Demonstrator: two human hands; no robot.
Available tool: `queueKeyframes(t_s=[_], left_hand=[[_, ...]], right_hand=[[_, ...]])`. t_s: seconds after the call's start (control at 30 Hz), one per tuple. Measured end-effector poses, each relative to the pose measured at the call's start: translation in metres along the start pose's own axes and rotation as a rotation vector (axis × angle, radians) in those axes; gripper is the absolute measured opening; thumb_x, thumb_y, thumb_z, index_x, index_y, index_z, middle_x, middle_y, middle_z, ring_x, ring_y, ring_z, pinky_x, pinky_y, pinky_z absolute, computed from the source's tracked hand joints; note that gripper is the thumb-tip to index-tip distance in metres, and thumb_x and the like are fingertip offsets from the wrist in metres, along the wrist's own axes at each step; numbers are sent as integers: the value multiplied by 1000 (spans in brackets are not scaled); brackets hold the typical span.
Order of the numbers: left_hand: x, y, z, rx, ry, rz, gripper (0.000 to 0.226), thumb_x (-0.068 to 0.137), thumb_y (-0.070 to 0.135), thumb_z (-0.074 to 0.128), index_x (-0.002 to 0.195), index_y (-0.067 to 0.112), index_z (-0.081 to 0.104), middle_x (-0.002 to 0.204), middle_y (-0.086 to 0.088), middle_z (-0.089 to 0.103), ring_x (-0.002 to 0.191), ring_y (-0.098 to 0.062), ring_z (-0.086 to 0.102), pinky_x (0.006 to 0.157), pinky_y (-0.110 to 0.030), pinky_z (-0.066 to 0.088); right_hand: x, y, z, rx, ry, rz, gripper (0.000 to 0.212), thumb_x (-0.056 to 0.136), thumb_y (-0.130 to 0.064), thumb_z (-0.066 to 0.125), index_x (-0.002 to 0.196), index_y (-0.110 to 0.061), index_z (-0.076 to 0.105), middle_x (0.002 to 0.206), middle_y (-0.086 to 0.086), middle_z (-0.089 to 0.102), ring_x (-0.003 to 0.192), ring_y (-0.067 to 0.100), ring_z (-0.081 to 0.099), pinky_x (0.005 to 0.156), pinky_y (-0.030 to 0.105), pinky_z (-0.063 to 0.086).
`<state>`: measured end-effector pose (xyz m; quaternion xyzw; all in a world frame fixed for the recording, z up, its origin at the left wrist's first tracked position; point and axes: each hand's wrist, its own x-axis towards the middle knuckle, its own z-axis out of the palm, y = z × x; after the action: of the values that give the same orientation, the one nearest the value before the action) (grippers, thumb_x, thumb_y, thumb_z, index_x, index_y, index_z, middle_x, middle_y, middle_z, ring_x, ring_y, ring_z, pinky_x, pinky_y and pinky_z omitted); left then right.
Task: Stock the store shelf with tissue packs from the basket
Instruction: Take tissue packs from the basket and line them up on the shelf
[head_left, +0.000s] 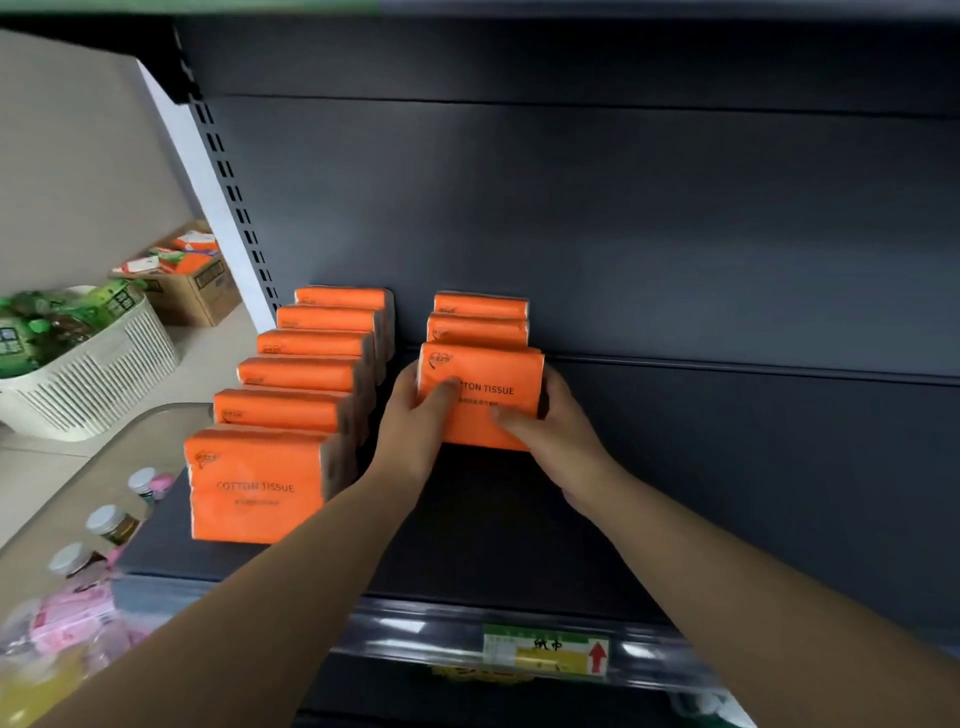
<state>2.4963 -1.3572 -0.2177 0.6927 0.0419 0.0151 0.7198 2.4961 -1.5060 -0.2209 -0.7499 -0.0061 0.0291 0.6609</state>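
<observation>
An orange tissue pack (485, 384) marked COTTON TISSUE stands upright on the dark shelf (493, 540), at the front of a short row with two more orange packs (480, 317) behind it. My left hand (415, 421) grips its left edge, thumb across the front. My right hand (550, 431) grips its right edge, thumb on the front as well. To the left, a longer row of several orange packs (291, 395) runs from the back panel toward the shelf front. The white basket (98, 384) stands at far left, holding green packs.
A cardboard box (192, 286) with mixed packs sits on the floor behind the basket. Bottles and pink packs (88, 587) fill a lower level at bottom left. A price label (545, 652) hangs on the shelf's front rail. The shelf's right part is bare.
</observation>
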Motion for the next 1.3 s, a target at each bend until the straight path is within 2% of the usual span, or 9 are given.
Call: queueKeyframes(t_s=[0.27, 0.4, 0.5, 0.57, 0.77, 0.93, 1.1, 1.2, 1.3], left_hand=[[8, -8, 4, -36, 40, 6, 20, 95, 27, 54, 100, 47, 54, 100, 20, 61, 90, 6, 57, 70, -16, 40], [7, -8, 3, -21, 14, 29, 24, 96, 27, 53, 98, 51, 52, 100, 22, 60, 84, 14, 59, 70, -13, 40], [7, -8, 3, -19, -1, 34, 25, 96, 27, 53, 100, 52, 51, 104, 23, 59, 94, 7, 56, 73, -16, 40], [7, -9, 3, -20, -5, 36, 25, 96, 26, 52, 101, 51, 51, 104, 22, 59, 95, 5, 55, 73, -16, 40], [8, -11, 2, -13, -2, 32, 27, 96, 26, 53, 104, 51, 51, 103, 24, 60, 91, 10, 56, 70, -12, 40], [8, -17, -2, 3, -14, 18, 28, 96, 26, 52, 116, 44, 49, 108, 20, 59, 99, 3, 56, 73, -16, 40], [7, -20, -5, 27, -1, 14, 28, 95, 25, 54, 115, 44, 49, 107, 19, 60, 98, 3, 56, 72, -15, 40], [6, -21, -6, 38, -4, 14, 29, 95, 27, 55, 118, 43, 47, 106, 21, 59, 95, 5, 56, 70, -13, 40], [3, -22, -8, 66, -3, 19, 32, 94, 26, 56, 121, 41, 47, 107, 20, 59, 95, 6, 56, 70, -12, 40]], right_hand=[[10, 9, 5, -9, 18, -76, 53, 84, -9, 65, 102, -55, 46, 101, -25, 60, 88, -18, 57, 63, 4, 45], [12, 11, 8, 29, 22, -91, 53, 85, -13, 66, 118, -49, 46, 114, -17, 61, 99, -8, 59, 78, 15, 47], [11, 10, 12, 89, 36, -94, 55, 87, -21, 66, 135, -32, 42, 126, -6, 59, 114, 10, 57, 98, 34, 46], [9, 10, 13, 95, 42, -94, 55, 88, -22, 65, 137, -30, 41, 127, -4, 59, 116, 13, 57, 101, 39, 45], [8, 13, 11, 46, 46, -60, 53, 87, -25, 67, 130, -39, 39, 127, -8, 55, 115, 10, 53, 95, 31, 44], [10, 15, 11, -9, 54, -69, 58, 87, -24, 66, 137, -34, 37, 127, -9, 54, 114, 9, 52, 94, 30, 42], [12, 18, 12, -13, 49, -70, 59, 87, -22, 66, 133, -41, 35, 120, -16, 53, 105, -3, 50, 79, 17, 39], [12, 19, 13, -19, 56, -58, 57, 87, -22, 67, 129, -43, 35, 118, -16, 53, 106, 0, 50, 85, 23, 40], [10, 18, 13, -23, 70, -56, 58, 86, -20, 67, 134, -34, 37, 125, -9, 54, 114, 9, 52, 96, 32, 42]])
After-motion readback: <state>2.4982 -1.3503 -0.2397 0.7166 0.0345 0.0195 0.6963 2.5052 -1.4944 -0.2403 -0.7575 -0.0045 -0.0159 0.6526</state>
